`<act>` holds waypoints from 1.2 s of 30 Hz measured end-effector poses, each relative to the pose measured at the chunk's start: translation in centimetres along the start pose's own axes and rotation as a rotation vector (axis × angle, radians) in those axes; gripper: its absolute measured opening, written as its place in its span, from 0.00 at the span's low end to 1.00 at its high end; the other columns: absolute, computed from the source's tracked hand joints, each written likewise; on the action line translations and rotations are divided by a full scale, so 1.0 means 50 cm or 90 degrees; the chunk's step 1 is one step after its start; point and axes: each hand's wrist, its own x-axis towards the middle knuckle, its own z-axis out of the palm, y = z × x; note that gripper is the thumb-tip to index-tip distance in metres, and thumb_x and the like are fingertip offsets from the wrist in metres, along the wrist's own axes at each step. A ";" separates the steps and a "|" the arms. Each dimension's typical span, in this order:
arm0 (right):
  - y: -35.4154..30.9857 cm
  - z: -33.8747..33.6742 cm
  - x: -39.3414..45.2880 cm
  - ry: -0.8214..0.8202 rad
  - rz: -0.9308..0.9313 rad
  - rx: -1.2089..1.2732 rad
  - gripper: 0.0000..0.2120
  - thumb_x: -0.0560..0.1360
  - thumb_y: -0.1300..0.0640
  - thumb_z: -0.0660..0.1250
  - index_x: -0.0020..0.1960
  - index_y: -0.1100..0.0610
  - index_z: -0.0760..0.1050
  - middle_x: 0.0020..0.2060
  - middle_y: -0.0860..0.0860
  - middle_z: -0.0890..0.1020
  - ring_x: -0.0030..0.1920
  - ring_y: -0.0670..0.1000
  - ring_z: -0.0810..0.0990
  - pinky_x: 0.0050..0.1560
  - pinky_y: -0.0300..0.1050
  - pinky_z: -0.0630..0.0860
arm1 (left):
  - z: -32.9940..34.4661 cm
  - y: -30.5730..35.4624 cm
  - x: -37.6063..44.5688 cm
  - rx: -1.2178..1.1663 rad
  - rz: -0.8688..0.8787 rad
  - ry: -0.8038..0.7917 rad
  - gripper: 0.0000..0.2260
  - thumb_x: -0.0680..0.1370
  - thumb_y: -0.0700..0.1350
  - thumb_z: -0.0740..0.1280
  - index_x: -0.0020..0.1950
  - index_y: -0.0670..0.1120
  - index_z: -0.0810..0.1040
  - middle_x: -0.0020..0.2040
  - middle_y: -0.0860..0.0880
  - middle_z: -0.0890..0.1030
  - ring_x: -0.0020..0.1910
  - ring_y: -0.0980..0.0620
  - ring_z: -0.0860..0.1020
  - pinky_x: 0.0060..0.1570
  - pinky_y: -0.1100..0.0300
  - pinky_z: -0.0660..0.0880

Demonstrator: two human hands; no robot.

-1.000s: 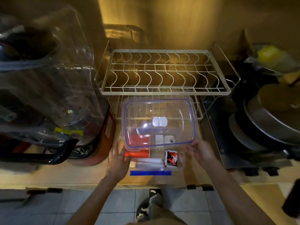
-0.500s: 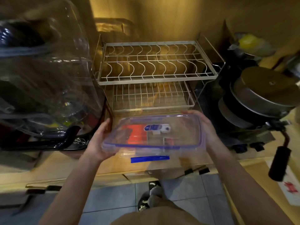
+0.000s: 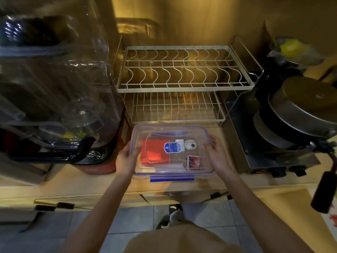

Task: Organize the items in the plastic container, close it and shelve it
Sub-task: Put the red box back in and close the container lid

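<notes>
Head view, the only one: my left hand (image 3: 127,159) and my right hand (image 3: 218,156) hold the two short ends of the plastic container (image 3: 172,154), fingers curled over the lid's (image 3: 198,133) rim and thumbs on top. I take it that I hold both ends at once so the lid seats evenly on the box and so I can carry it level. The container sits low over the desk (image 3: 69,181), just in front of the wire rack (image 3: 182,84); I cannot tell whether its base touches the desk. Through the clear lid I see a red cloth (image 3: 155,152) on the left, a blue-labelled white piece (image 3: 172,147) and a small white case (image 3: 189,144) in the middle, and a small packet (image 3: 193,161) toward my right. A blue clip (image 3: 171,179) shows along the near edge. The long axis runs left to right, parallel to the rack's front rail, lid facing up, one long side toward me. Judging from this, the rack's lower tier (image 3: 175,108) lies straight ahead for shelving. The latches may not be snapped yet.
</notes>
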 end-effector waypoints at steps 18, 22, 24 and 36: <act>0.059 0.042 0.066 0.025 -0.089 -0.185 0.16 0.82 0.54 0.55 0.66 0.59 0.68 0.61 0.57 0.77 0.55 0.54 0.80 0.53 0.44 0.80 | 0.057 -0.063 0.056 0.221 -0.034 0.062 0.20 0.77 0.53 0.63 0.64 0.44 0.74 0.58 0.36 0.79 0.59 0.38 0.76 0.57 0.50 0.72; 0.067 0.045 0.056 0.033 -0.101 -0.132 0.13 0.82 0.58 0.56 0.65 0.54 0.69 0.49 0.45 0.79 0.47 0.43 0.81 0.40 0.27 0.75 | 0.063 -0.068 0.053 0.200 -0.034 0.075 0.20 0.77 0.53 0.63 0.66 0.45 0.73 0.58 0.37 0.80 0.58 0.39 0.77 0.56 0.50 0.73; 0.073 0.047 0.054 0.017 -0.097 -0.110 0.14 0.80 0.61 0.58 0.64 0.51 0.69 0.49 0.42 0.78 0.47 0.38 0.81 0.39 0.27 0.77 | 0.066 -0.072 0.049 0.207 -0.028 0.069 0.20 0.78 0.53 0.61 0.66 0.45 0.73 0.57 0.37 0.80 0.56 0.38 0.78 0.54 0.50 0.74; -0.049 0.128 0.161 -0.291 -0.289 -0.684 0.24 0.80 0.50 0.57 0.73 0.57 0.61 0.71 0.55 0.68 0.72 0.54 0.65 0.72 0.48 0.56 | 0.068 -0.059 0.042 0.214 -0.068 0.076 0.22 0.78 0.49 0.62 0.70 0.42 0.67 0.63 0.33 0.72 0.62 0.36 0.74 0.60 0.48 0.72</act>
